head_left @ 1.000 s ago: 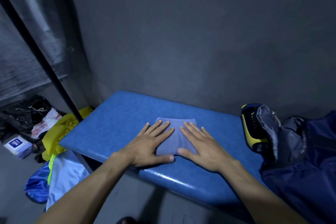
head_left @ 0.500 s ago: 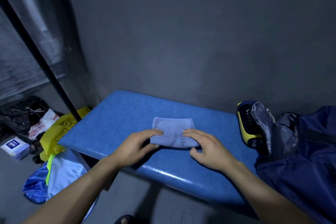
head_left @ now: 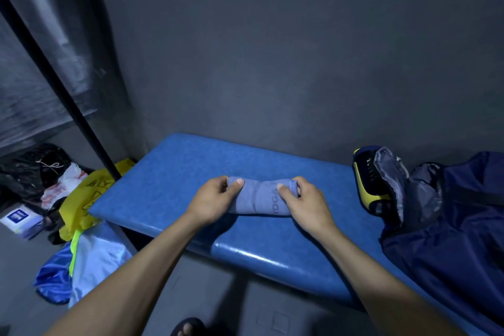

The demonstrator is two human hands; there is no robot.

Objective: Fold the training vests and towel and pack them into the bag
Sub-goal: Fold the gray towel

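Both hands, left hand (head_left: 211, 200) and right hand (head_left: 305, 203), grip the small lavender-blue cloth towel (head_left: 260, 199) by its ends, fingers curled round it. It looks soft, light and floppy, so pinching both ends seems the way to keep the bundle from unfolding.

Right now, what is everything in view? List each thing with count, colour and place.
towel: one, pale blue, rolled on the bench, held at both ends
bench: one, blue, along the wall
bag: one, navy, open, right end of the bench
shoe: one, black and yellow, at the bag's mouth
vests: blue and light blue heap with a neon strip, floor at left
yellow bag: one, floor at left
pole: one, black, left
left hand: grips the towel's left end
right hand: grips the towel's right end
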